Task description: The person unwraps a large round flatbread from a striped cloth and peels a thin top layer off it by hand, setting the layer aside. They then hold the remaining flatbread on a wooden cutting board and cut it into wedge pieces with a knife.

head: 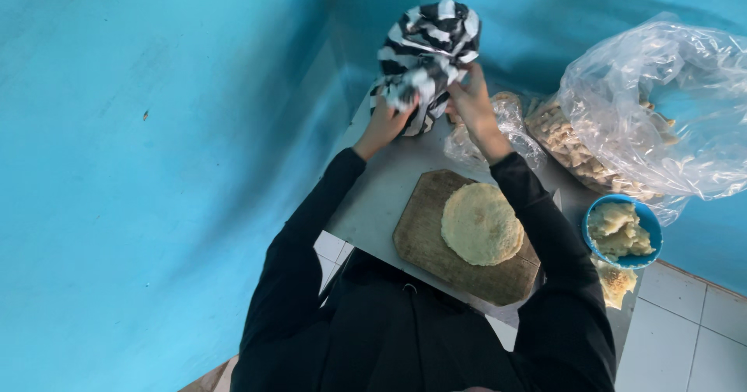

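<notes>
A black-and-white striped plastic bag stands at the far end of the grey table. My left hand grips its lower left side. My right hand holds its right side, fingers closed on the plastic. Both arms wear black sleeves. In front of me, a round flat disc of dough lies on a wooden board.
A small clear bag lies beside my right wrist. A large clear plastic bag holding pale pieces fills the right. A blue bowl of dough lumps stands right of the board. Blue walls surround the table; white floor tiles show below.
</notes>
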